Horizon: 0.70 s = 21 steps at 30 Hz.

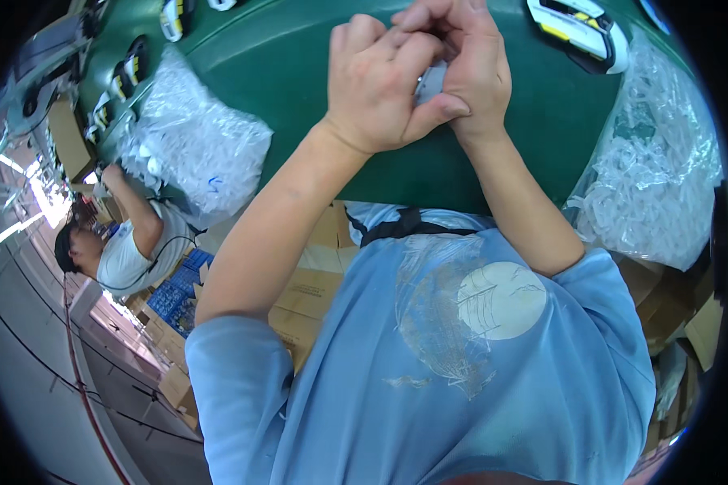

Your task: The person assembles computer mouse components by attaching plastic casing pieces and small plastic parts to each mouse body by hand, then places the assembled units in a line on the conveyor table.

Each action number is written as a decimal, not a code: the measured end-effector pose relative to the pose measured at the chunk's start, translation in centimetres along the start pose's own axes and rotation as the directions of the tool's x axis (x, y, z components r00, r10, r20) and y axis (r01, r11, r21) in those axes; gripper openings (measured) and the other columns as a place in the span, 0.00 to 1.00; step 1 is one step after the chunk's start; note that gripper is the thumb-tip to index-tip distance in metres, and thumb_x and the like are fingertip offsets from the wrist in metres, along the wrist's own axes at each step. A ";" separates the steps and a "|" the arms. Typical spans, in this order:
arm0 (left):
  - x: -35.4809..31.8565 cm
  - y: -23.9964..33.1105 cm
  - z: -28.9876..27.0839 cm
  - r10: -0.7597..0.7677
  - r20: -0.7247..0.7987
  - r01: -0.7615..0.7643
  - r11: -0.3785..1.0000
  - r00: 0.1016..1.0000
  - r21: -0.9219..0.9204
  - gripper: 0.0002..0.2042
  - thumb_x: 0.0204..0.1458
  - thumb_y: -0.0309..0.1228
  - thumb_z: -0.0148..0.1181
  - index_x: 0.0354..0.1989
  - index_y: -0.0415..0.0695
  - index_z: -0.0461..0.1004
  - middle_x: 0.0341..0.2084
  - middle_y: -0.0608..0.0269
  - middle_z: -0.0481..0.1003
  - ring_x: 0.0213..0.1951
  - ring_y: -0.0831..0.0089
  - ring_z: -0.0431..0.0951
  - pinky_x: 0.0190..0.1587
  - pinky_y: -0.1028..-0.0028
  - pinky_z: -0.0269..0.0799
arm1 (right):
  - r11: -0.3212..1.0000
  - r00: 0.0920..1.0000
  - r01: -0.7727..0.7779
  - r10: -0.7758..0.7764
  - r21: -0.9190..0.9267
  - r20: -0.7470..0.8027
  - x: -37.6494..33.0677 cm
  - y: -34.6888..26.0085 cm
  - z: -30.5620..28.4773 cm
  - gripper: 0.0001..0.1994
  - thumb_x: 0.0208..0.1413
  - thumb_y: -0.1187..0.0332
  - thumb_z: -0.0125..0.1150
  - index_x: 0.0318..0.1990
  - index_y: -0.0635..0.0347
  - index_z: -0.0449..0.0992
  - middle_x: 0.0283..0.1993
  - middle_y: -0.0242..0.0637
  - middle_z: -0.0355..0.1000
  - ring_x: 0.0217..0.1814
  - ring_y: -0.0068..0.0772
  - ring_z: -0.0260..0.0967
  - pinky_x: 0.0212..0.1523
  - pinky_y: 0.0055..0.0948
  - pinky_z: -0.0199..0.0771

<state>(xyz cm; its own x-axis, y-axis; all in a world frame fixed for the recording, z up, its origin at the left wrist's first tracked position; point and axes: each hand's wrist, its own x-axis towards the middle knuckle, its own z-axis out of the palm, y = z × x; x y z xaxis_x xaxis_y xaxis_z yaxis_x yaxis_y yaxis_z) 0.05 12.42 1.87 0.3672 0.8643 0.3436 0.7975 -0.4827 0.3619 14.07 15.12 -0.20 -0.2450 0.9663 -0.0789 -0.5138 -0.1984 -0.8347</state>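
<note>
Above a green work surface (299, 89) my two hands meet at the top middle, fingers curled inward. Between them shows a small light grey, smooth piece (431, 84), mostly covered by fingers and palms, so its kind cannot be made out. My left hand (374, 85) is closed about its left side, the thumb reaching across toward the other palm. Against its other side my right hand (479, 74) is closed too, fingertips bent over the top. To the right of them lies a white, yellow and black shell-shaped article (578, 31), apart from both hands.
A clear bag of translucent plastic pieces (206, 141) rests at the left, and another such bag (643, 174) at the right. Several black-and-yellow articles (121, 81) line the far left. Beyond them sits a co-worker (137, 234). Cardboard boxes (307, 295) stand below the surface's edge.
</note>
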 end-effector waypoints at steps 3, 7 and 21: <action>0.1 0.5 0.6 0.021 -0.005 -0.021 0.998 1.000 0.059 0.33 0.63 0.69 0.51 0.43 0.47 0.80 0.40 0.60 0.80 0.39 0.56 0.70 0.49 0.56 0.62 | 1.000 0.998 0.012 -0.013 -0.020 -0.061 0.3 0.9 -0.9 0.27 0.81 0.50 0.41 0.45 0.67 0.77 0.43 0.42 0.79 0.46 0.31 0.77 0.54 0.32 0.79; 0.3 0.7 0.7 -0.301 -0.070 0.296 0.952 0.951 -0.077 0.23 0.70 0.51 0.49 0.47 0.43 0.81 0.40 0.56 0.82 0.45 0.53 0.72 0.56 0.55 0.63 | 0.985 0.981 0.110 -0.086 0.134 -0.173 1.4 0.6 -1.1 0.21 0.80 0.54 0.48 0.48 0.64 0.80 0.45 0.35 0.79 0.49 0.26 0.76 0.55 0.28 0.77; -3.9 -1.8 -5.2 0.007 0.214 -0.019 0.998 0.977 0.053 0.44 0.36 0.61 0.81 0.62 0.49 0.80 0.56 0.53 0.74 0.55 0.51 0.71 0.59 0.55 0.70 | 0.767 0.989 0.143 -0.083 -0.626 0.124 -6.3 -4.1 -3.6 0.11 0.70 0.66 0.65 0.53 0.61 0.84 0.48 0.38 0.80 0.47 0.29 0.77 0.50 0.29 0.76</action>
<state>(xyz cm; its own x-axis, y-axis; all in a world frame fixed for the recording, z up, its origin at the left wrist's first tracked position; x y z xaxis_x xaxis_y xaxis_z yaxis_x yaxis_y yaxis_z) -5.30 9.14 4.40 0.4668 0.8711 0.1528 0.8148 -0.4907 0.3088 20.63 10.47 1.73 -0.3014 0.9517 0.0590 0.0856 0.0887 -0.9924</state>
